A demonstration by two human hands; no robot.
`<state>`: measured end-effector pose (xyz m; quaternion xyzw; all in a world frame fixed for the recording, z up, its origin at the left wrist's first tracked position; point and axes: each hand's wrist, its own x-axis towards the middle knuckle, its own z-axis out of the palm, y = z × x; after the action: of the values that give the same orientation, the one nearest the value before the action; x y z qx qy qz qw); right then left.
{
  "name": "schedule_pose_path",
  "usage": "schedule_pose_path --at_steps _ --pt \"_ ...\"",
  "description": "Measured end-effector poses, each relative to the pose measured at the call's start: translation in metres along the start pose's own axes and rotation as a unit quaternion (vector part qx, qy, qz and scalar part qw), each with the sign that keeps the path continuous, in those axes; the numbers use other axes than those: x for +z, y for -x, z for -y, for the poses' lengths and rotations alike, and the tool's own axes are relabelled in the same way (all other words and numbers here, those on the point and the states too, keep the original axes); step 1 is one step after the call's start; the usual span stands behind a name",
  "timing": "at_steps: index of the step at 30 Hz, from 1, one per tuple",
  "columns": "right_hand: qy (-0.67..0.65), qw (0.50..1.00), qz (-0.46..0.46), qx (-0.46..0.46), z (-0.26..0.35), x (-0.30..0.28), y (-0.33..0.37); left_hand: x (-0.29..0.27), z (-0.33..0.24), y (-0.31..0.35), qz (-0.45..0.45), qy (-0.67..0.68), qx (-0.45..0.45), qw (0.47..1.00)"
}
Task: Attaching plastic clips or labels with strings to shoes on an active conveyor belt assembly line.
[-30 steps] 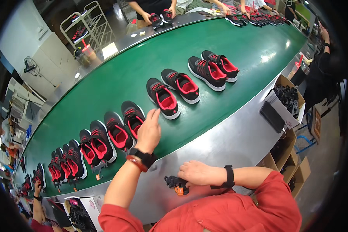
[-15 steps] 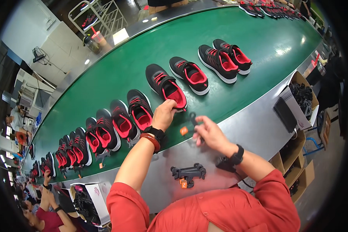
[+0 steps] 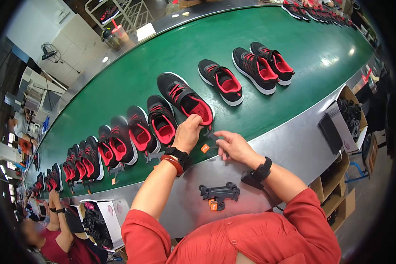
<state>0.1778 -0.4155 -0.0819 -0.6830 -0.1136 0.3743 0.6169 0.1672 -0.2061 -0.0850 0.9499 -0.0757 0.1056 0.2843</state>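
I see left hand point(image 3: 188, 132) pinching shoe point(image 3: 173, 89) at heel — fingers closed on rim, shoe over green belt point(image 3: 114, 94). Right hand point(image 3: 235, 146) half-curled at dark hanger point(image 3: 210, 134) — can't tell if gripping.

Left hand point(image 3: 188, 133) holding a black-and-red shoe point(image 3: 174, 88) by the heel, right hand point(image 3: 234, 146) beside a dark hanger point(image 3: 210, 132), perhaps touching it, green belt point(image 3: 132, 79), hanger pile point(image 3: 220, 192) on metal ledge point(image 3: 279, 154)
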Motion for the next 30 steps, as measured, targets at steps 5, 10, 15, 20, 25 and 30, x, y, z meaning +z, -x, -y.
schedule_pose_path --at_steps 5,10,15,20,25,30 --pt "0.107 0.991 0.08 0.027 0.03 0.0 -0.017 -0.015 0.005 0.028 -0.047 -0.088 0.015 0.995" --pt "0.087 0.99 0.094 -0.055 0.019 -0.029 -0.031 -0.003 -0.009 0.011 0.099 -0.13 0.113 0.98" --pt "0.441 0.776 -0.11 -0.438 0.065 -0.053 -0.064 -0.035 -0.001 0.046 0.085 -0.129 0.009 0.988" --pt "0.532 0.798 -0.018 -0.281 0.048 -0.091 -0.097 -0.035 -0.006 0.041 0.083 -0.085 -0.092 0.989" --pt "0.548 0.782 0.059 -0.29 0.059 -0.069 -0.077 -0.039 -0.005 0.035 0.105 -0.015 -0.149 0.983" --pt "0.603 0.71 -0.03 -0.362 0.051 -0.031 -0.067 -0.046 -0.004 0.036 0.148 -0.026 -0.144 0.978"
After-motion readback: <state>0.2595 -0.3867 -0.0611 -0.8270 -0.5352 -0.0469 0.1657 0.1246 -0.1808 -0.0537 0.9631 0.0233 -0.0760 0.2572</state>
